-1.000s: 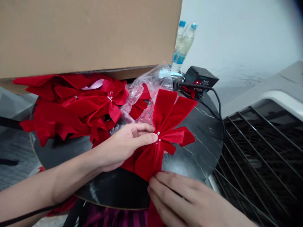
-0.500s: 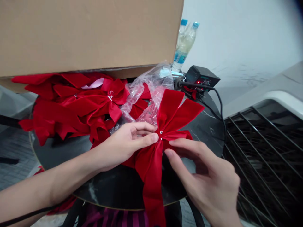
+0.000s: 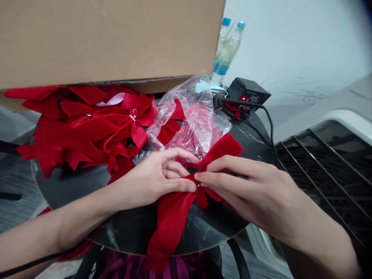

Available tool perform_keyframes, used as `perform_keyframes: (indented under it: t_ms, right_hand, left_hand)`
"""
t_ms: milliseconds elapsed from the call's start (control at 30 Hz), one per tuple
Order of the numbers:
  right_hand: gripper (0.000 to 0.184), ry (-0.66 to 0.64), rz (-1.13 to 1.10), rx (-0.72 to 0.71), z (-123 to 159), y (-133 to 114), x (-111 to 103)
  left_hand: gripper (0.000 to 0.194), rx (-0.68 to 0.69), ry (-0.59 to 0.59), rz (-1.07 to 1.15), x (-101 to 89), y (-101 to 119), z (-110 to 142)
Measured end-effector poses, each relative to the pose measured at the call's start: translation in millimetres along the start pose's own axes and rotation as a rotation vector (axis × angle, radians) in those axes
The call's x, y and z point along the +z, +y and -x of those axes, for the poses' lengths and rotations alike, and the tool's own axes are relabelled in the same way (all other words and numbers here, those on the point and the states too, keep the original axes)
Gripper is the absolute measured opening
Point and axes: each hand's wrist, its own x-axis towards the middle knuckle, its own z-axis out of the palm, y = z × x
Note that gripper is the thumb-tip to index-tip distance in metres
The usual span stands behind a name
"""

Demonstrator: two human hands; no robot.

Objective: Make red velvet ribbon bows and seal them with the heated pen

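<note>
The left hand (image 3: 154,180) and right hand (image 3: 247,186) pinch a red velvet bow (image 3: 171,221) at its knot.

The hands are together, fingers clamped on the bow's centre; it lies on the black marble tabletop (image 3: 212,228), one tail hanging past the edge. Just behind the bow sits a clear plastic bag (image 3: 197,124). Left of it, a heap of red bows (image 3: 81,131) lies under an overhanging cardboard box (image 3: 101,38). Farther behind stand a black control unit (image 3: 247,93) and water bottles (image 3: 226,50).

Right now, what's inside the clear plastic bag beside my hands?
Red material, probably more velvet ribbon, shows through the clear plastic bag. The crumpled plastic covers its shape, so I can't tell how many pieces there are or whether anything else is inside.
</note>
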Motion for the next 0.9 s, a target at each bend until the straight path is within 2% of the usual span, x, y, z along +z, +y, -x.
perform_keyframes:
  t_ms: [200, 500, 667, 833, 900]
  right_hand:
    - [0.029, -0.062, 0.024, -0.114, -2, -1, -5]
    - [0.018, 0.091, 0.061, -0.225, 2, 13, 10]
    - [0.017, 0.145, 0.073, -0.25, 1, 17, 11]
    - [0.036, 0.049, 0.115, -0.161, 5, 8, 12]
    - [0.029, 0.115, 0.167, -0.202, 9, 6, 17]
  left_hand:
    - [0.053, -0.029, -0.043, 0.001, -1.4, 0, 1]
    - [0.052, -0.05, -0.11, 0.114, -4.3, 0, 2]
    - [0.042, -0.074, -0.066, 0.175, -1.7, -1, 1]
    - [0.044, -0.133, 0.012, 0.242, -1.8, 2, 1]
    - [0.043, -0.151, 0.016, 0.26, -2.0, 4, 1]
